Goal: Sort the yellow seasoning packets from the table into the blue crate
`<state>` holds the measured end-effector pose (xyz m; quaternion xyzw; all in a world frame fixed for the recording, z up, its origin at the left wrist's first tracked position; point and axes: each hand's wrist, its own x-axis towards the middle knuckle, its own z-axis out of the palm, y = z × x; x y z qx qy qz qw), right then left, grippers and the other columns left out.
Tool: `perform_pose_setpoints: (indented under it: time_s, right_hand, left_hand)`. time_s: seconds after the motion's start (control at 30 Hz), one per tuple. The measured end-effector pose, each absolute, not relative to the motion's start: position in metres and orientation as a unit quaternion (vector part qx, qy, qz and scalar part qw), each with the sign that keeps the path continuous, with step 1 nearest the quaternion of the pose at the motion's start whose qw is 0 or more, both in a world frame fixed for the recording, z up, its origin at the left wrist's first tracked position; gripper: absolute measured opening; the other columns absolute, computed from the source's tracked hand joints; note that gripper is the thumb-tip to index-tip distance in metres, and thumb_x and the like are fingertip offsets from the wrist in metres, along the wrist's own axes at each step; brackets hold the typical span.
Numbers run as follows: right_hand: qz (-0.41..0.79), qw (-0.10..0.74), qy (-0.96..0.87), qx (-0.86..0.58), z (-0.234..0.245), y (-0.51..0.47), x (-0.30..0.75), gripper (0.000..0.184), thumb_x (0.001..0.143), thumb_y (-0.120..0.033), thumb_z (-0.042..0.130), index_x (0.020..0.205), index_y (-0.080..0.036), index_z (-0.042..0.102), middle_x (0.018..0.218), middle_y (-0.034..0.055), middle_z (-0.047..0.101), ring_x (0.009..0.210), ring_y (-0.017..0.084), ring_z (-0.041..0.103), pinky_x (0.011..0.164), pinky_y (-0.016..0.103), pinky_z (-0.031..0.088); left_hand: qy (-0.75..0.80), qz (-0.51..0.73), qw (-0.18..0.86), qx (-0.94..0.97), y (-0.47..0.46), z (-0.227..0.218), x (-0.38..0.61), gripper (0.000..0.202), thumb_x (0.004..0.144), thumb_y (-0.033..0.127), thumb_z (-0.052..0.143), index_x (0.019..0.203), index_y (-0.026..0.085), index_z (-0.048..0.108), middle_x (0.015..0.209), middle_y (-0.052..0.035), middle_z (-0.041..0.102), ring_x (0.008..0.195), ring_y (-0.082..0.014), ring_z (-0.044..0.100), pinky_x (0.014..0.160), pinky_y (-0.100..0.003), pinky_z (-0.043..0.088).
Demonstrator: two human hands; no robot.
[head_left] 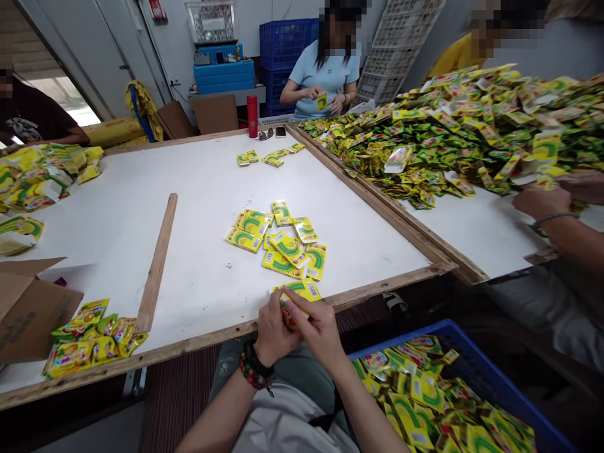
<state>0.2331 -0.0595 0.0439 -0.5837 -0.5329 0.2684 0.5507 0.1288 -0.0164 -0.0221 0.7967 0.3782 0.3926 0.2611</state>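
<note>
Two bare forearms rise from the person's lap to the near edge of the white-topped bench (108,239), where the left hand (275,327) and right hand (318,328) meet over a yellow sachet (289,313), the fingers (302,306) clenched around it so that only part of its printed face shows, with a beaded bracelet and a dark band (253,368) on the left wrist. Another sachet (297,289) lies on the bench just beyond the fingertips, touching them, and a loose cluster of yellow-and-green sachets (278,242) sits at the middle of the bench. Left of that cluster on the bench lies a wooden lath (156,263), with a cardboard box (26,308) and more sachets (92,340) at the bench's near left corner and a heap of sachets (42,179) along its left side. Three small groups of sachets (268,156) lie toward the far edge, near a red flask (251,116), sunglasses (265,133) and a phone (280,132) just beyond it. Below the bench's near right corner, a blue crate (448,390) holds more sachets, while a huge sachet heap (462,132) covers a second panel right of the bench, a co-worker's hand (542,201) at its edge, and another co-worker (325,82) beyond the far edge holds up a sachet
</note>
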Motion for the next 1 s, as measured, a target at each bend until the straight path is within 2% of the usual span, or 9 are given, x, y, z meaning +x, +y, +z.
perform_pose_setpoints:
  time_s: [0.2,0.33,0.47,0.57,0.67,0.73,0.8,0.9,1.0]
  right_hand:
    - [0.318,0.479,-0.598,-0.558,0.053,-0.056,0.241,0.033,0.093,-0.030,0.052,0.122,-0.022,0.066,0.118,0.0060,0.070,0.108,0.025,0.067,0.095,0.041,0.053]
    - [0.230,0.394,-0.687,-0.565,0.052,-0.058,0.234,0.040,0.097,-0.026,0.046,0.135,-0.022,0.055,0.114,0.0104,0.072,0.105,0.024,0.068,0.089,0.037,0.055]
    - [0.150,0.341,-0.713,-0.595,0.055,-0.078,0.239,0.044,0.098,-0.023,0.039,0.140,-0.022,0.049,0.109,0.0118,0.073,0.091,0.022,0.072,0.076,0.031,0.058]
    - [0.087,0.246,-0.637,-0.726,0.058,-0.116,0.272,0.041,0.095,-0.024,0.039,0.130,-0.021,0.060,0.083,0.0100,0.077,0.065,0.022,0.073,0.055,0.028,0.055]
    - [-0.011,0.087,-0.512,-0.855,0.053,-0.148,0.312,0.033,0.090,-0.033,0.048,0.108,-0.020,0.074,0.073,0.0125,0.076,0.050,0.026,0.068,0.042,0.033,0.048]
    - [-0.021,0.084,-0.506,-0.859,0.045,-0.147,0.323,0.031,0.090,-0.035,0.051,0.106,-0.021,0.073,0.095,0.0143,0.076,0.066,0.029,0.072,0.052,0.036,0.052]
    - [0.006,0.152,-0.542,-0.827,0.037,-0.124,0.320,0.032,0.093,-0.035,0.048,0.110,-0.021,0.070,0.110,0.0141,0.072,0.090,0.029,0.071,0.071,0.038,0.055]
    - [0.042,0.188,-0.564,-0.803,0.029,-0.069,0.297,0.038,0.095,-0.039,0.047,0.117,-0.013,0.065,0.105,0.0178,0.072,0.103,0.031,0.065,0.089,0.044,0.048]
    - [0.069,0.152,-0.560,-0.811,0.032,-0.028,0.270,0.047,0.094,-0.045,0.049,0.124,-0.009,0.059,0.105,0.0215,0.069,0.103,0.034,0.062,0.087,0.046,0.046]
  left_hand:
    - [0.396,0.395,0.269,0.784,-0.016,-0.019,0.128,0.040,0.072,0.033,0.062,0.107,0.019,0.046,0.088,-0.0062,0.061,0.075,-0.0236,0.065,0.060,-0.033,0.053]
    - [0.366,0.420,0.316,0.768,-0.015,-0.004,0.126,0.025,0.080,0.025,0.052,0.104,0.021,0.048,0.094,-0.0060,0.061,0.083,-0.0205,0.065,0.070,-0.033,0.054]
    - [0.311,0.419,0.341,0.782,-0.014,0.003,0.124,0.044,0.079,0.031,0.057,0.120,0.020,0.043,0.112,-0.0112,0.058,0.102,-0.0242,0.061,0.084,-0.039,0.052]
    - [0.270,0.426,0.348,0.790,-0.011,0.003,0.123,0.069,0.074,0.046,0.068,0.130,0.018,0.037,0.124,-0.0157,0.052,0.113,-0.0290,0.054,0.089,-0.043,0.050]
    - [0.292,0.445,0.367,0.763,-0.009,0.004,0.123,0.046,0.086,0.043,0.058,0.123,0.019,0.045,0.116,-0.0130,0.055,0.105,-0.0250,0.055,0.085,-0.039,0.050]
    - [0.312,0.452,0.364,0.752,-0.009,0.005,0.126,0.030,0.090,0.034,0.051,0.116,0.019,0.049,0.109,-0.0107,0.057,0.099,-0.0223,0.056,0.082,-0.036,0.050]
    - [0.322,0.454,0.346,0.755,-0.011,0.004,0.128,0.022,0.091,0.027,0.049,0.112,0.020,0.051,0.105,-0.0091,0.058,0.096,-0.0212,0.056,0.081,-0.035,0.049]
    - [0.358,0.481,0.305,0.740,-0.011,0.001,0.129,0.018,0.092,0.021,0.044,0.108,0.020,0.051,0.106,-0.0092,0.058,0.102,-0.0218,0.055,0.089,-0.039,0.048]
    - [0.432,0.476,0.278,0.714,-0.004,-0.006,0.125,0.028,0.090,0.021,0.047,0.118,0.019,0.047,0.123,-0.0140,0.052,0.121,-0.0267,0.047,0.104,-0.050,0.039]
